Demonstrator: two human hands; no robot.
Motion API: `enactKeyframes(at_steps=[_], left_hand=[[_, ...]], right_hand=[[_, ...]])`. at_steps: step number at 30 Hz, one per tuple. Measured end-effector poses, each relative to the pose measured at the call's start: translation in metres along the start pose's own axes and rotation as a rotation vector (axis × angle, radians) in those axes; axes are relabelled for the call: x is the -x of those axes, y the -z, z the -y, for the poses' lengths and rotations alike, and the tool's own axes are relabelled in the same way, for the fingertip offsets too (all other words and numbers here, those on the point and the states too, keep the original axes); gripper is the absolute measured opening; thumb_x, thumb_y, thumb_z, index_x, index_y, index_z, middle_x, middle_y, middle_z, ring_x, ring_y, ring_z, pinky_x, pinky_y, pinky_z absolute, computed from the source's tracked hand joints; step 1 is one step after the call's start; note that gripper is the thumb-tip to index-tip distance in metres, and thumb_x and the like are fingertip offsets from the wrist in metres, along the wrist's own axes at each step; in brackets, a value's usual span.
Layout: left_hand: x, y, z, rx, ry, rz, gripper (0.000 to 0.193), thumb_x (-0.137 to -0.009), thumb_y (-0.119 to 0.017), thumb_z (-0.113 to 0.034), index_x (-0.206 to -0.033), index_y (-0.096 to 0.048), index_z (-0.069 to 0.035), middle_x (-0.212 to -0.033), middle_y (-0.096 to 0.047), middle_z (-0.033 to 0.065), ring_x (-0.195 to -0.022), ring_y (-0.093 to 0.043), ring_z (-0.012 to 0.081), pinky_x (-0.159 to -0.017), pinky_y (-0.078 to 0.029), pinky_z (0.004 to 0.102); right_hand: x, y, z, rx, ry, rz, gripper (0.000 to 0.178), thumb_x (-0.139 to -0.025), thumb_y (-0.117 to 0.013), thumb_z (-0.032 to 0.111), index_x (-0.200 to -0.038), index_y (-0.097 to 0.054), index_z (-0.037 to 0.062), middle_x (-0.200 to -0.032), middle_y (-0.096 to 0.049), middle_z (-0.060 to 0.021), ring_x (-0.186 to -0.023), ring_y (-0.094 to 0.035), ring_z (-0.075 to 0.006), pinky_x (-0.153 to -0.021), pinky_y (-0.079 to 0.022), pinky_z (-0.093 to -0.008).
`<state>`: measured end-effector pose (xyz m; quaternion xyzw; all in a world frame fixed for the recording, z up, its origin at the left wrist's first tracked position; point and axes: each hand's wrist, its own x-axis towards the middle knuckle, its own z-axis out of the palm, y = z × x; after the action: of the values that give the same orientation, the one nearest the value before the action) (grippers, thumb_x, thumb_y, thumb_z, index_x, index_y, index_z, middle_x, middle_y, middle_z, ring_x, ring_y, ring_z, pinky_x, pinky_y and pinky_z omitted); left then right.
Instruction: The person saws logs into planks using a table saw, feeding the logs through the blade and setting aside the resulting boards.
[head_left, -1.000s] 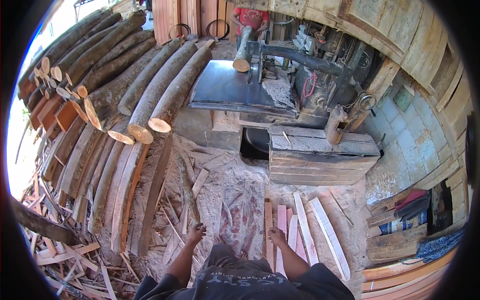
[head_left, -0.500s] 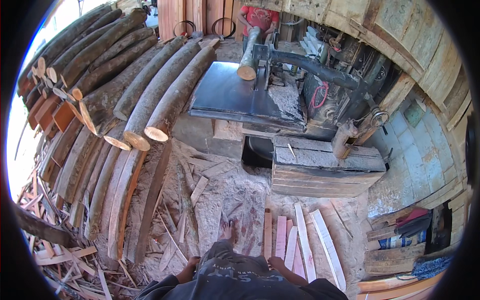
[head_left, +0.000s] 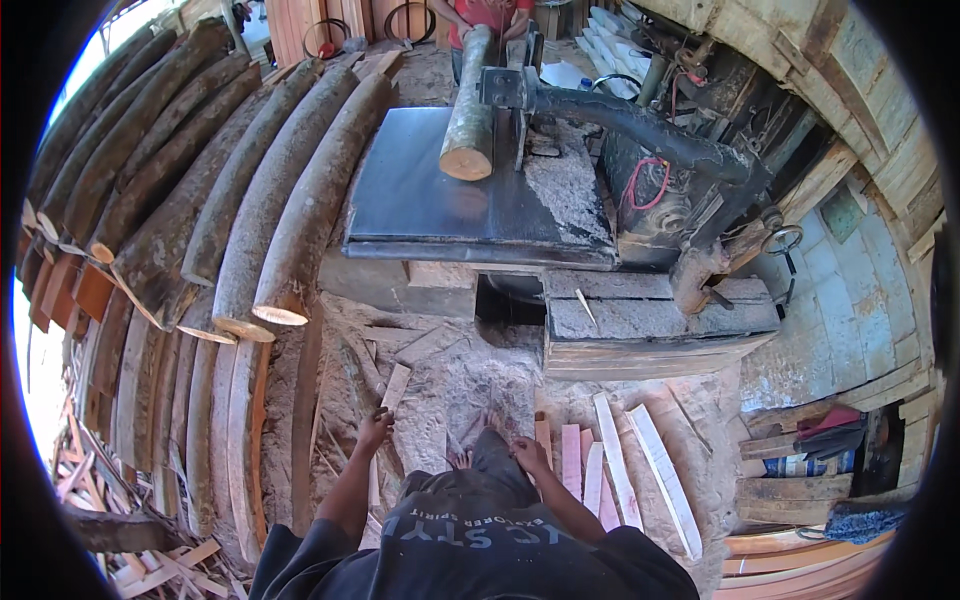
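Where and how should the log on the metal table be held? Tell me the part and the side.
Probably the near cut end of the log, from the front left with the left hand. That end faces the wearer and its round left flank is exposed, while a black metal block crowds its right and a co-worker is at the far end.

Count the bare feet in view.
2: the left foot, right of the left hand; the right foot, farther ahead. The co-worker, beyond the saw table, has feet hidden from view.
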<state>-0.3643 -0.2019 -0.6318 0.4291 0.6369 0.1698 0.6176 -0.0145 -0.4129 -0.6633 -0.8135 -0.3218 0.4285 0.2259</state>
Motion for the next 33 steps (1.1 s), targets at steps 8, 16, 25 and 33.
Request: enactKeyframes(at_steps=[8, 16, 25, 33], left_hand=[[-0.065, -0.033, 0.013, -0.093, 0.159, 0.072, 0.053, -0.085, -0.064, -0.038, -0.124, -0.052, -0.004, -0.089, -0.067, 0.0101, -0.070, -0.062, 0.0152, -0.056, -0.048, 0.0314], [-0.133, -0.076, -0.093, -0.124, 0.310, 0.033, 0.062, -0.083, -0.053, -0.060, -0.108, -0.061, -0.004, -0.082, -0.064, 0.0087, -0.068, -0.057, 0.0148, -0.056, -0.044, 0.0281], [-0.179, -0.102, -0.413, 0.160, -0.071, 0.006, 0.095, -0.082, -0.032, -0.075, -0.141, -0.031, 0.000, -0.134, -0.045, 0.0200, -0.123, -0.043, 0.0295, -0.101, -0.033, 0.0387], [-0.155, -0.106, -0.386, 0.306, -0.165, 0.450, 0.078, -0.093, -0.024, -0.062, -0.142, -0.028, -0.002, -0.140, -0.040, 0.0146, -0.124, -0.042, 0.0227, -0.104, -0.033, 0.0331]], right_hand=[[-0.094, 0.033, 0.029, 0.222, -0.010, 0.077, 0.043, -0.080, -0.056, 0.049, -0.105, -0.068, 0.0171, -0.102, -0.067, -0.0120, -0.096, -0.063, -0.0296, -0.085, -0.048, -0.0384], [-0.243, 0.094, 0.156, -0.237, -0.103, 0.196, 0.037, -0.090, -0.051, 0.039, -0.109, -0.063, 0.0098, -0.094, -0.067, -0.0064, -0.074, -0.063, -0.0161, -0.061, -0.051, -0.0320], [-0.300, 0.157, 0.372, -0.866, -0.138, 0.176, 0.077, -0.085, -0.035, 0.071, -0.129, -0.047, 0.0099, -0.113, -0.059, -0.0096, -0.098, -0.059, -0.0208, -0.078, -0.050, -0.0397], [-0.271, 0.110, 0.352, -1.349, -0.038, 0.724, 0.088, -0.082, -0.023, 0.077, -0.136, -0.039, 0.0099, -0.128, -0.051, -0.0121, -0.112, -0.054, -0.0258, -0.094, -0.045, -0.0423]])
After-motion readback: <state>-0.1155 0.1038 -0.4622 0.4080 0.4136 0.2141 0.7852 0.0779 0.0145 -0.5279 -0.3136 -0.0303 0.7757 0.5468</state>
